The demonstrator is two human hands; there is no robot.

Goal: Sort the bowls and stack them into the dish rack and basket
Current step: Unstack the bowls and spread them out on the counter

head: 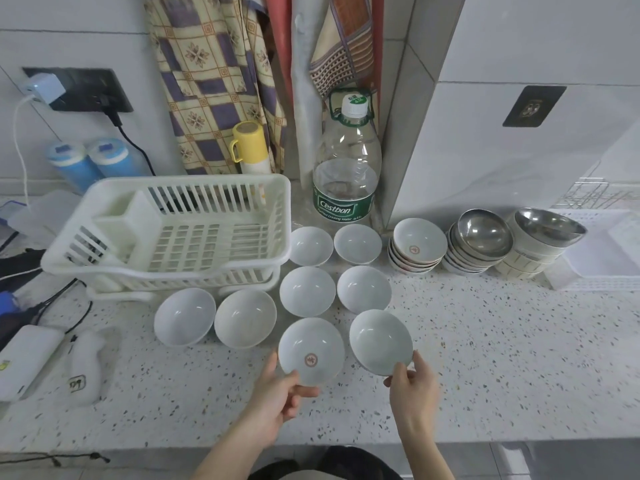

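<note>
Gripping bowls (311,351), both hands (277,396).

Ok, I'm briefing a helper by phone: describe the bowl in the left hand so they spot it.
Start at the white dish rack; nearest the counter's front edge sit two bowls. The marked bowl, in the left hand, alone there shows a red emblem inside.

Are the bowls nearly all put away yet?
Not yet. The white dish rack holds no bowls. The left hand holds a red-marked bowl, the right hand a plain bowl. Six loose bowls and three stacks still wait.
</note>
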